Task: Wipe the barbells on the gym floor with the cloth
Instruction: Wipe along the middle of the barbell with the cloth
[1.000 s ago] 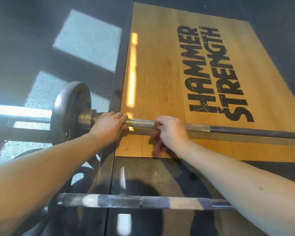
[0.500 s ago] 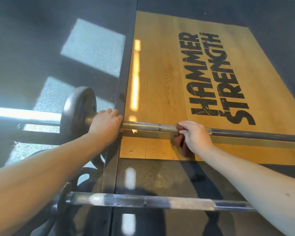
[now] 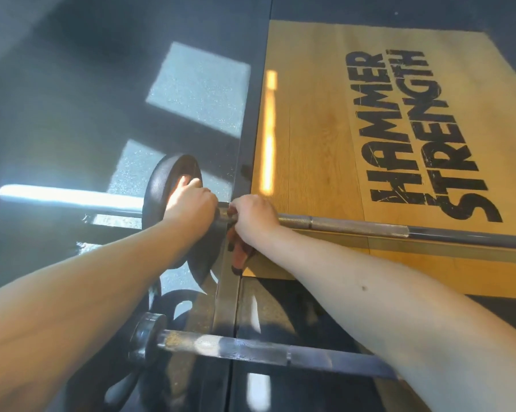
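Head view, the setup: two bars lie on the floor. The far barbell [image 3: 354,226] runs from the rubber gym floor [image 3: 72,99] across the wooden platform [image 3: 310,144], and the near barbell [image 3: 250,350] lies closer to the person.
Cloth: a reddish-brown cloth [image 3: 240,252] is bunched round the far bar's shaft just inside the weight plate [image 3: 167,200], with a tail hanging below the hand.
Right grip: the right hand [image 3: 255,217] is clenched over the shaft, cloth caught underneath.
Left grip: the left hand [image 3: 191,206] sits tight against the plate's inner face with its fingers curled over the bar there. Looks like it's steadying the bar. The two hands almost touch.
Step in hand: I'd guess the wipe is at the plate end of the shaft, so the stroke likely turns round here.
Doing it well: wrap the cloth fully round the shaft, not just over the top. Squeeze and twist on the knurled patches, then pull long strokes out over the platform.
Steadying: pin the bar by the plate so it can't roll under the rubbing.
Watch out: that hanging tail could drag on the metal edge strip [image 3: 227,292] and pick up grit, so tuck it in.
Left to do, my guess: the rest of this shaft, the sunlit sleeve [image 3: 66,197] beyond the plate, and the near bar.
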